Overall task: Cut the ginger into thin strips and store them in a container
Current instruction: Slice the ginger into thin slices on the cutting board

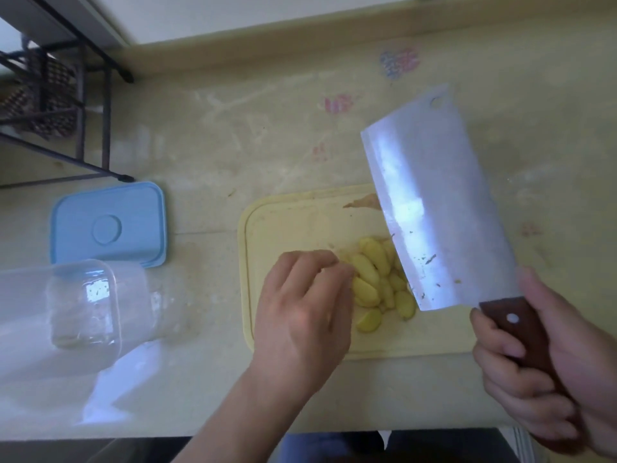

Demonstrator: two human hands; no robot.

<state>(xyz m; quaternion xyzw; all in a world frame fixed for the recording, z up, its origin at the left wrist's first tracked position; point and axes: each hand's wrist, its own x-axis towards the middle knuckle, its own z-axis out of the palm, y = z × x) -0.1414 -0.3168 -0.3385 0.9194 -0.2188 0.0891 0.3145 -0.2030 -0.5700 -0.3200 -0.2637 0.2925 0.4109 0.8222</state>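
bare counter (213, 155) lies open behind the cutting board (300, 215); container (83, 309) and lid (110, 225) block the left.

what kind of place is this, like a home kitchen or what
Probably a home kitchen counter, used for food prep. A cutting board carries sliced ginger, the right hand grips a cleaver, and a clear container lies beside its blue lid.

Pale yellow ginger slices (374, 279) lie on a cream cutting board (300, 222), beside a silver cleaver (434, 202) with reddish-brown handle, a light blue lid (108, 225) and a clear container (93, 302) on the beige desk (233, 128) marked with pink scribbles
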